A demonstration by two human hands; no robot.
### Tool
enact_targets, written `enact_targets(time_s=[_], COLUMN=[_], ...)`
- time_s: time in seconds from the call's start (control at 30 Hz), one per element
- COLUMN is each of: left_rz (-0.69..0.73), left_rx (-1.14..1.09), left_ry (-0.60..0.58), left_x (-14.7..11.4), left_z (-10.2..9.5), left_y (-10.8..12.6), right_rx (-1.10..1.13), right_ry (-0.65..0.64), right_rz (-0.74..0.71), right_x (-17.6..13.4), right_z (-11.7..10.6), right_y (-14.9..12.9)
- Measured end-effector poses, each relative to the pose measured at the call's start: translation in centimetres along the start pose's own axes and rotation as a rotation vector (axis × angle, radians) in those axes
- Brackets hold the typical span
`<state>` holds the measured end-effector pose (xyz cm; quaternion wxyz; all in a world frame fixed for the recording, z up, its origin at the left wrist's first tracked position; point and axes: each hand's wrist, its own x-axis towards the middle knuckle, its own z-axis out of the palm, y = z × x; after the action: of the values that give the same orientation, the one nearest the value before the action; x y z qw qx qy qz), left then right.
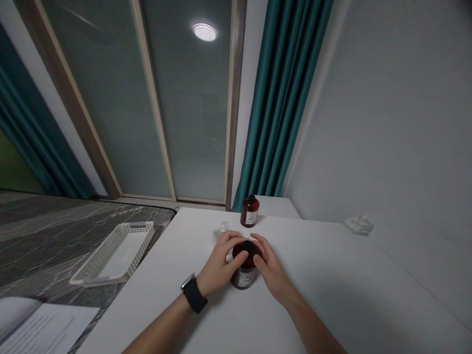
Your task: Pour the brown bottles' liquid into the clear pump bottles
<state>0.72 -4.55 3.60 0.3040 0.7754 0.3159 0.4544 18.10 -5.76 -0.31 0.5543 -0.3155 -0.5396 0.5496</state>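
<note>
A dark red bottle [243, 275] with a black cap and a pale label stands upright on the white table [332, 285]. My left hand [220, 263] wraps its left side near the top; a black watch sits on that wrist. My right hand [268, 265] holds its right side, fingers reaching the black cap. A small clear bottle [221, 231] stands just behind my left hand, partly hidden. A second dark red bottle [250, 211] with a black cap stands farther back.
A crumpled clear wrapper [358, 224] lies at the far right against the wall. A white plastic basket [117, 253] rests on the dark patterned bed to the left, with papers [40, 327] below it. Teal curtains [283, 98] hang behind the table.
</note>
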Motion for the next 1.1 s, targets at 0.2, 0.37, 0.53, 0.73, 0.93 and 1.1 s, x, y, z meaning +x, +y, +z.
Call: enact_targets(time_s=[0.2,0.37,0.53,0.73,0.93,1.1], left_rz=[-0.053,-0.047,-0.064,-0.074,-0.023,0.010], left_rx=[-0.004,-0.037,-0.056,-0.004,-0.072,-0.118], left_ry=[0.054,0.008,-0.044,0.062,0.079,0.045], left_x=[1.1,1.5,1.7,1.5,1.5,1.7], left_z=[0.1,-0.3,-0.7,0.1,0.4,0.0], left_y=[0.4,0.4,0.8,0.7,-0.3,-0.6], right_rx=[0.014,0.023,0.012,-0.006,-0.002,-0.039], right_ry=[-0.006,-0.014,-0.004,-0.017,-0.017,-0.016], right_rz=[0.007,0.017,0.012,-0.007,-0.031,-0.039], right_x=[0.1,0.2,0.2,0.3,0.3,0.1], right_z=[0.0,-0.1,0.1,-0.1,-0.3,-0.2], right_y=[-0.2,-0.4,-0.4,0.1,0.7,0.4])
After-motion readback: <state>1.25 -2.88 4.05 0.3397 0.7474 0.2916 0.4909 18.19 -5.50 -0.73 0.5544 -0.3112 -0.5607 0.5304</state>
